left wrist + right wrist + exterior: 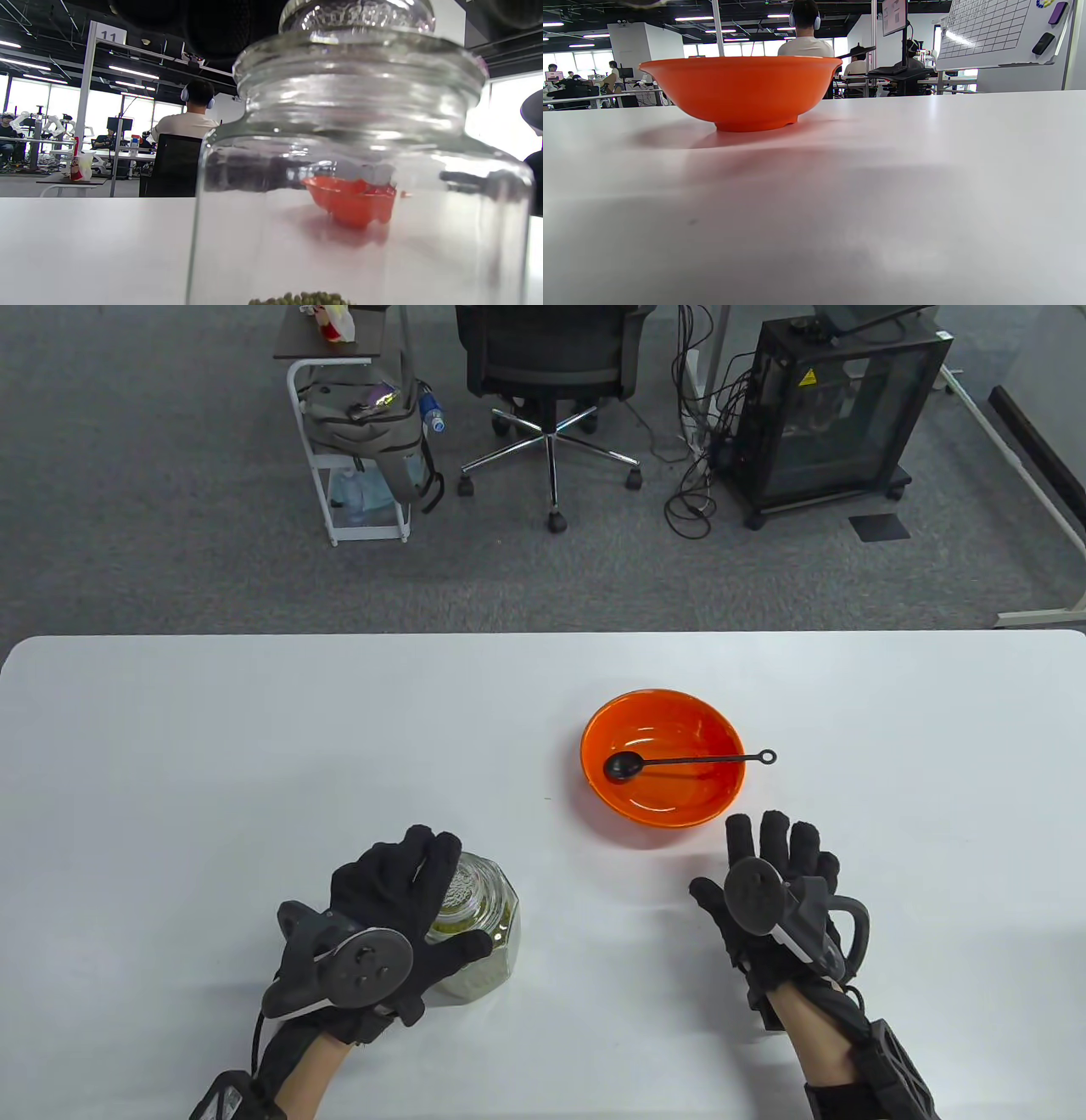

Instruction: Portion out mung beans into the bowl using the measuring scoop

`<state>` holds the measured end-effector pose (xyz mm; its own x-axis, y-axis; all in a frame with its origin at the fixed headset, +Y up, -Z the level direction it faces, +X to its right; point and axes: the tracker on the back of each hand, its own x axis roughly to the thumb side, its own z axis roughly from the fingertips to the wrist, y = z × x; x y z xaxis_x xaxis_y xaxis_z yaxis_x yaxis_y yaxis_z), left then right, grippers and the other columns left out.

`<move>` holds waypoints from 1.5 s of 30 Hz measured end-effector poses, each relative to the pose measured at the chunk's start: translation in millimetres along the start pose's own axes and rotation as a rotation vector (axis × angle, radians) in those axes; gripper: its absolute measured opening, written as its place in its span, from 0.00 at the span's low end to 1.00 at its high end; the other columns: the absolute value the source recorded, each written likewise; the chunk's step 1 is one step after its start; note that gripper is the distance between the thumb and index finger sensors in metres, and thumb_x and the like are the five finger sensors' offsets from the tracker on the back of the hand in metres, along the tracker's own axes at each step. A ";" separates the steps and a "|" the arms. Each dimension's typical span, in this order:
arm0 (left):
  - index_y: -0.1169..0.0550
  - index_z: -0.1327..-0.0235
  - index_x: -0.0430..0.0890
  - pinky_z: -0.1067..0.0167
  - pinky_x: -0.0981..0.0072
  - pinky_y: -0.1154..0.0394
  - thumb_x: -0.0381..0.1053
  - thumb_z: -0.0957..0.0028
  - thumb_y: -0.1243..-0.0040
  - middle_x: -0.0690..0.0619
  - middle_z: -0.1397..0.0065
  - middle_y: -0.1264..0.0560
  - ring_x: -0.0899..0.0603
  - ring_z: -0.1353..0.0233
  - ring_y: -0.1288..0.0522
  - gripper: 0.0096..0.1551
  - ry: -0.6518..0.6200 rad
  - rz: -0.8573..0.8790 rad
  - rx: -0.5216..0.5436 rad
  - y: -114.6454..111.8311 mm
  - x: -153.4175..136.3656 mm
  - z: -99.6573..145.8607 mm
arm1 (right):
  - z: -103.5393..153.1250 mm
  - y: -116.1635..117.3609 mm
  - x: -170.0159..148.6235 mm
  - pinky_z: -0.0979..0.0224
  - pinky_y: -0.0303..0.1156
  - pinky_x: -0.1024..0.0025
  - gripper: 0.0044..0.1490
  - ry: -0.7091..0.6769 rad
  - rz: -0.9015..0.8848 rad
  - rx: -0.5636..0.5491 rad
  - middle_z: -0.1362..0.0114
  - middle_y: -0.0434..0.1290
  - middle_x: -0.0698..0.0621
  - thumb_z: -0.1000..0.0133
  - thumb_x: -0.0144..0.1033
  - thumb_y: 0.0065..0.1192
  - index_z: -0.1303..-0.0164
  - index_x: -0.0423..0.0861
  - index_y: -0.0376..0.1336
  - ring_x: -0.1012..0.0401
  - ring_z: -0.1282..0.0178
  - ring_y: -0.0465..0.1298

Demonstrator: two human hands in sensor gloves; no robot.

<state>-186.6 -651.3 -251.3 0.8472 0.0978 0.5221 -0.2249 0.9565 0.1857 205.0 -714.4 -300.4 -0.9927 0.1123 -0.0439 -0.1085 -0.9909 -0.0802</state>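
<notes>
**A:** So the left hand [399, 912] is wrapped around the glass jar [479, 920], fingers over the lid [465, 891], thumb round the near side. The right hand [776, 891] lies flat and relaxed on the table [254, 746], holding nothing, just short of the orange bowl [679, 806]. The mung beans [303, 298] are still in the jar, only a low layer showing in the left wrist view.

**B:** And the scoop?

**A:** The black measuring scoop [679, 763] sits inside the bowl, handle ring poking over the right rim (easy to snag).

**B:** Risks?

**A:** I'd guess a glass lid and gloved fingers mean slipping, and a careless reach for that handle could tip or shove the bowl.

**B:** Room to move?

**A:** Plenty. The jar is near the front edge, the bowl mid-table, with open white surface between them and on both sides.
</notes>
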 end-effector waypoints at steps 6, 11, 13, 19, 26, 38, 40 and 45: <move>0.40 0.17 0.45 0.35 0.35 0.34 0.83 0.48 0.47 0.39 0.19 0.38 0.30 0.31 0.31 0.58 0.016 -0.041 -0.021 -2.9 3.2 -6.6 | 0.0 0.9 0.3 0.22 0.47 0.28 0.57 0.002 0.000 0.005 0.12 0.41 0.37 0.50 0.70 0.47 0.16 0.52 0.39 0.31 0.17 0.44; 0.37 0.20 0.43 0.36 0.35 0.32 0.81 0.47 0.46 0.39 0.22 0.33 0.32 0.34 0.28 0.56 0.030 -0.048 -0.018 -3.2 3.5 -14.2 | 0.0 1.3 -0.2 0.22 0.47 0.28 0.57 0.006 -0.002 0.008 0.12 0.41 0.37 0.50 0.70 0.47 0.16 0.52 0.39 0.30 0.17 0.44; 0.35 0.21 0.42 0.37 0.36 0.32 0.81 0.47 0.45 0.39 0.24 0.31 0.32 0.36 0.27 0.55 0.032 -0.055 -0.011 -2.1 3.9 -16.0 | 0.1 1.3 0.0 0.22 0.47 0.28 0.57 0.006 0.000 0.009 0.12 0.41 0.37 0.50 0.70 0.47 0.17 0.52 0.39 0.30 0.17 0.44; 0.33 0.22 0.41 0.39 0.36 0.30 0.80 0.47 0.43 0.38 0.28 0.27 0.33 0.41 0.24 0.54 0.029 -0.069 -0.018 0.0 5.3 -18.7 | 0.1 2.1 0.1 0.22 0.47 0.28 0.57 0.006 0.002 0.018 0.12 0.41 0.37 0.50 0.70 0.47 0.17 0.52 0.39 0.31 0.17 0.45; 0.28 0.27 0.39 0.46 0.40 0.24 0.81 0.50 0.41 0.37 0.34 0.21 0.37 0.50 0.19 0.55 0.030 -0.147 0.025 2.9 10.6 -19.5 | 0.0 2.1 -0.4 0.22 0.47 0.28 0.57 0.009 0.001 0.017 0.13 0.40 0.37 0.50 0.70 0.47 0.17 0.52 0.39 0.31 0.17 0.45; 0.30 0.26 0.39 0.45 0.40 0.24 0.80 0.49 0.40 0.36 0.32 0.23 0.38 0.50 0.20 0.55 0.115 -0.081 0.250 49.1 -14.9 5.3 | -0.6 2.1 -2.1 0.22 0.47 0.28 0.57 0.016 -0.005 0.013 0.13 0.40 0.37 0.50 0.70 0.47 0.17 0.52 0.38 0.31 0.17 0.44; 0.30 0.26 0.39 0.45 0.40 0.24 0.80 0.50 0.39 0.36 0.32 0.23 0.37 0.50 0.20 0.55 0.157 -0.074 0.268 53.5 -28.7 10.1 | -0.7 2.2 -2.4 0.22 0.47 0.28 0.57 0.018 -0.006 0.013 0.13 0.40 0.37 0.50 0.70 0.47 0.17 0.52 0.38 0.30 0.17 0.44; 0.29 0.27 0.38 0.47 0.40 0.24 0.79 0.50 0.38 0.35 0.33 0.23 0.37 0.51 0.20 0.55 0.267 -0.047 0.243 50.5 -64.6 21.2 | -1.0 3.7 -2.7 0.22 0.47 0.28 0.57 0.019 -0.004 0.024 0.13 0.40 0.37 0.50 0.70 0.47 0.17 0.52 0.38 0.30 0.17 0.44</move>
<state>-263.0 -615.1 -258.0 0.9481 0.1539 0.2784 -0.2630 0.8715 0.4139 207.3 -718.3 -301.6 -0.9911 0.1176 -0.0630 -0.1140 -0.9918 -0.0569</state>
